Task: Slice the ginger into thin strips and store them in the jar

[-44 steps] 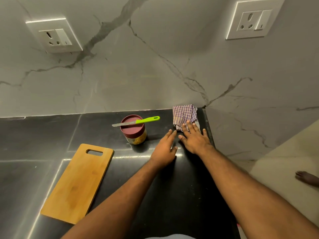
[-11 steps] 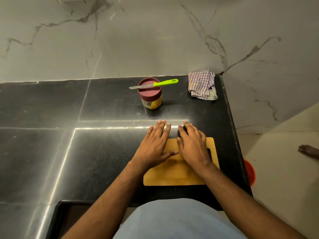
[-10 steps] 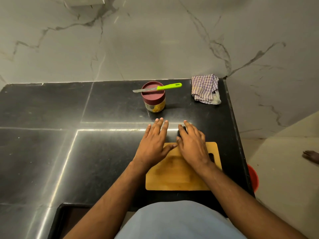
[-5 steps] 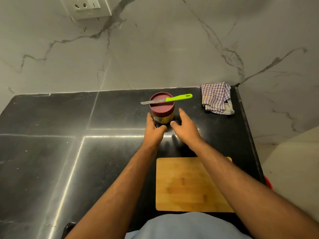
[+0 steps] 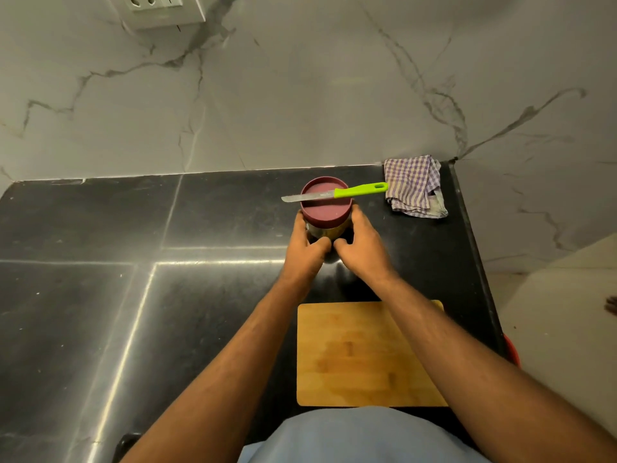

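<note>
Ginger itself is nowhere I can make out; what shows of the task's things is the jar (image 5: 325, 228), standing toward the far right of the black bench (image 5: 83, 295) a little out from the marble wall (image 5: 300, 95), its contents yellowish behind the glass; at the far left of that wall, high up, sits a white socket plate (image 5: 160, 10); the left hand (image 5: 305, 250) curls against the jar's left side, fingers round the glass below the lid and thumb bent in at the near face; a maroon lid (image 5: 325, 208) caps the jar, and across it lies a knife (image 5: 334, 194), blade jutting past the lid to the left, green handle reaching out to the right; the right hand (image 5: 362, 250) cups the jar's right side in the same way, fingers wrapped up to the lid's edge, thumb almost meeting the left thumb in front; nearer than both hands, a wooden cutting board (image 5: 360, 355) lies flat by the bench's near edge, partly under the right forearm; farther right, in the bench's far corner, a crumpled checked cloth (image 5: 412, 187) rests just beside the knife handle's tip.
</note>
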